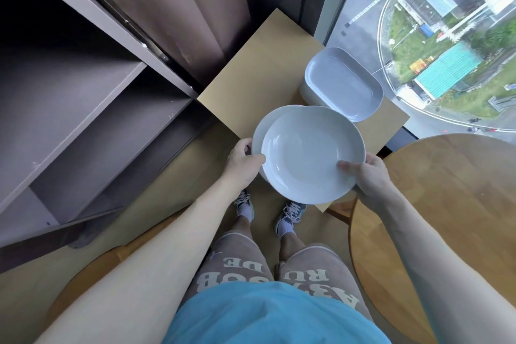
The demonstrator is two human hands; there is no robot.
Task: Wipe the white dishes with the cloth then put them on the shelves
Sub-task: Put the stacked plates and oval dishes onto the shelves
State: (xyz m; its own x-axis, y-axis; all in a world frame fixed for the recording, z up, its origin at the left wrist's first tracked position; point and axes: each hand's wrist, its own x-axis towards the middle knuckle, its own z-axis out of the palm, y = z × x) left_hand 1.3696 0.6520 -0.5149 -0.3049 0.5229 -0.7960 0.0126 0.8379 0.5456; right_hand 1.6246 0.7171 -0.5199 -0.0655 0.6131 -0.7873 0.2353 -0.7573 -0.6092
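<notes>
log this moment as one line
left hand: grips round plates | right hand: grips same plates | rectangular dishes: stacked on tan table | shelves: to the left

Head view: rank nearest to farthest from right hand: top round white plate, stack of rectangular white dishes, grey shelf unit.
1. top round white plate: held in the right hand.
2. stack of rectangular white dishes: ahead, on tan table.
3. grey shelf unit: far left.

The only lettering is on the brown shorts [240, 262], at the lower middle of the frame: large white block letters in rows across both legs. "DE" and "RU" can be made out. The remaining letters are partly covered by the blue shirt [265, 315] and cannot be read whole.
</notes>
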